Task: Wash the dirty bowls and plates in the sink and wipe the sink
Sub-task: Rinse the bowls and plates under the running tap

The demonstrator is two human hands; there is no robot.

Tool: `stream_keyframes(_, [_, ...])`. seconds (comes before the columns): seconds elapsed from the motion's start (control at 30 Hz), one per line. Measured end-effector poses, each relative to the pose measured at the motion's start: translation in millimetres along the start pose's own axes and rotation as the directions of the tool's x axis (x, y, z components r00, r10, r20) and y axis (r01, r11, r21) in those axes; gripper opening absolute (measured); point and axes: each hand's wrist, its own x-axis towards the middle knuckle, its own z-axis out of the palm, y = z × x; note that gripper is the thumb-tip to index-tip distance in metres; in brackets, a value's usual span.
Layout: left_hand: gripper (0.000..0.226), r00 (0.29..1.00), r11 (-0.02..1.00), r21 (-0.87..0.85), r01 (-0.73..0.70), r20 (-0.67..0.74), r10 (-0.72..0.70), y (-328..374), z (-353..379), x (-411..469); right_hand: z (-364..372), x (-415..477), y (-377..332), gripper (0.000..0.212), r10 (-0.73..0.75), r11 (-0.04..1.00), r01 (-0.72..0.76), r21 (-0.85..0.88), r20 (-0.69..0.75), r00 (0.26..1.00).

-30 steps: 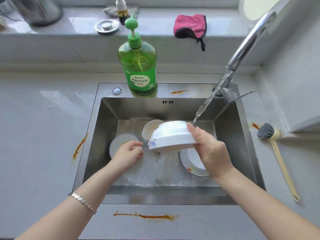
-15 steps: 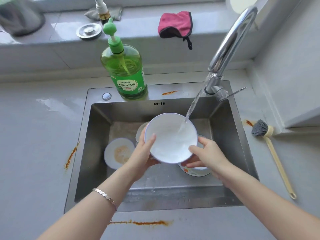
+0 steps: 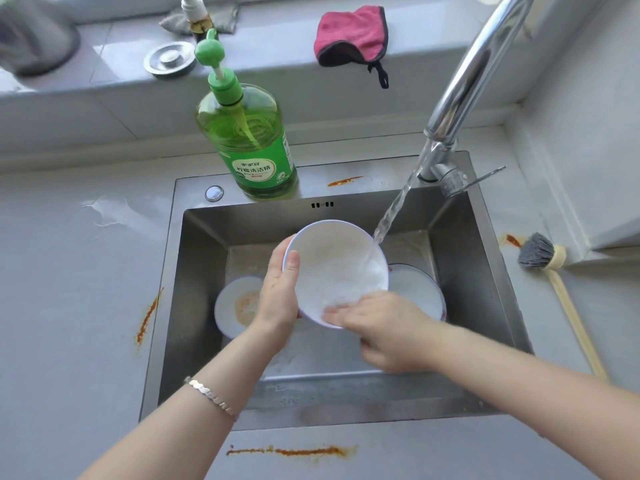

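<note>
Grey counter, steel sink | left hand grips white bowl by its left rim, thumb inside | right hand fingers straight, touching bowl's inner wall | bowl held above sink, under tap stream | stained plate on sink floor, lower left

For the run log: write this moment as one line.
step: rinsing bowl; left hand: grips bowl; right hand: fingers in bowl; tap: running

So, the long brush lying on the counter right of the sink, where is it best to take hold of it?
Grip the brush by the middle of its thin pale handle, coming down from above. It lies flat on the counter, bristle head at the far end, handle end toward the person, and the handle lies free of other things.
</note>
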Motion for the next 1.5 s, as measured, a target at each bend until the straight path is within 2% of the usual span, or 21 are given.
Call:
stream_keyframes(0.1, [0.023, 1.0, 0.999, 0.053, 0.012, 0.016, -0.013, 0, -5, 3, -1, 2, 22, 0.042, 0.0, 0.951, -0.014, -0.31, -0.045, 0.999])
stream_keyframes(0.13, [0.023, 1.0, 0.999, 0.044, 0.024, -0.004, -0.024, -1, -3, 3, 1, 6, 15, 0.043, 0.067, 0.946, -0.072, -0.317, -0.027, 0.997])
stream_keyframes(0.2, [0.022, 0.998, 0.999, 0.024, 0.025, -0.049, -0.024, -2, 1, 3, 10, 17, -4, 0.055, 0.177, 0.975, -0.175, -0.136, 0.005, 0.984])
stream_keyframes(0.23, [0.022, 0.999, 1.0, 0.012, 0.018, -0.052, -0.017, -2, 1, 2, 14, 17, -12, 0.053, 0.174, 0.982, -0.172, -0.072, 0.012, 0.985])
stream_keyframes(0.3, [0.022, 0.998, 0.998, 0.015, 0.06, -0.012, -0.06, -2, -6, 3, 11, 13, -14, 0.042, 0.046, 0.998, -0.045, 0.034, -0.014, 0.999])
stream_keyframes(0.37, [0.02, 0.969, 0.971, 0.088, 0.221, 0.09, -0.229, 7, -21, 6, 6, 7, 8, 0.032, -0.109, 0.987, 0.096, -0.128, -0.097, 0.989])
stream_keyframes(0.43, [0.022, 0.888, 0.91, 0.152, 0.386, 0.207, -0.411, 19, -35, 9, -1, 3, 28, 0.025, -0.193, 0.946, 0.163, -0.279, -0.082, 0.978])
stream_keyframes(0.47, [0.025, 0.867, 0.893, 0.161, 0.42, 0.222, -0.447, 24, -38, 9, -5, 3, 27, 0.026, -0.194, 0.935, 0.166, -0.313, -0.062, 0.979])
stream_keyframes(0.5, [0.026, 0.877, 0.898, 0.141, 0.417, 0.198, -0.438, 26, -39, 8, -7, 5, 22, 0.026, -0.172, 0.929, 0.141, -0.343, -0.061, 0.983])
stream_keyframes(0.57, [0.028, 0.931, 0.935, 0.031, 0.354, 0.081, -0.356, 22, -31, -1, -6, 10, 8, 0.022, -0.145, 0.927, 0.074, -0.367, -0.169, 0.975])
stream_keyframes(0.63, [0.037, 0.956, 0.951, -0.132, 0.279, -0.055, -0.288, 8, -15, -16, 1, 16, -13, 0.022, -0.08, 0.966, -0.009, -0.259, -0.329, 0.941])
stream_keyframes(0.73, [0.04, 0.944, 0.923, -0.33, 0.201, -0.186, -0.272, -1, -2, -30, 16, 18, -37, 0.042, -0.007, 1.0, -0.008, -0.029, -0.464, 0.886])
stream_keyframes(0.83, [0.039, 0.952, 0.958, -0.19, 0.217, -0.174, -0.25, 0, -16, -20, 25, 13, -19, 0.029, -0.097, 0.994, 0.069, -0.087, -0.373, 0.923])
stream_keyframes(0.93, [0.038, 0.941, 0.942, -0.007, 0.337, -0.014, -0.337, 8, -32, -12, 9, 13, 19, 0.027, -0.237, 0.929, 0.195, -0.315, -0.1, 0.966])
stream_keyframes(1.03, [0.039, 0.888, 0.899, 0.104, 0.426, 0.142, -0.438, 19, -36, -9, -18, 30, 40, 0.031, -0.344, 0.812, 0.364, -0.456, 0.131, 0.93])
stream_keyframes(1.1, [0.041, 0.872, 0.898, 0.166, 0.406, 0.222, -0.436, 21, -36, -7, -28, 44, 47, 0.037, -0.389, 0.737, 0.415, -0.533, 0.168, 0.906])
stream_keyframes(1.17, [0.041, 0.883, 0.913, 0.176, 0.367, 0.242, -0.402, 22, -37, -3, -26, 45, 48, 0.038, -0.398, 0.727, 0.387, -0.567, 0.111, 0.911])
stream_keyframes(1.27, [0.038, 0.902, 0.924, 0.138, 0.356, 0.208, -0.378, 23, -39, 2, -10, 23, 34, 0.04, -0.3, 0.85, 0.271, -0.452, 0.008, 0.954])
stream_keyframes(1.4, [0.029, 0.894, 0.907, 0.083, 0.414, 0.151, -0.422, 21, -41, 1, 4, 0, 8, 0.02, -0.211, 0.963, 0.181, -0.198, -0.138, 0.968])
stream_keyframes(1.47, [0.027, 0.884, 0.895, 0.037, 0.444, 0.145, -0.444, 18, -46, -4, 7, -6, -6, 0.024, 0.028, 0.974, 0.035, 0.222, -0.277, 0.961])
stream_keyframes(1.5, [0.028, 0.888, 0.898, 0.024, 0.439, 0.142, -0.437, 16, -49, -5, 7, -7, -13, 0.021, 0.198, 0.893, -0.039, 0.448, -0.314, 0.929])
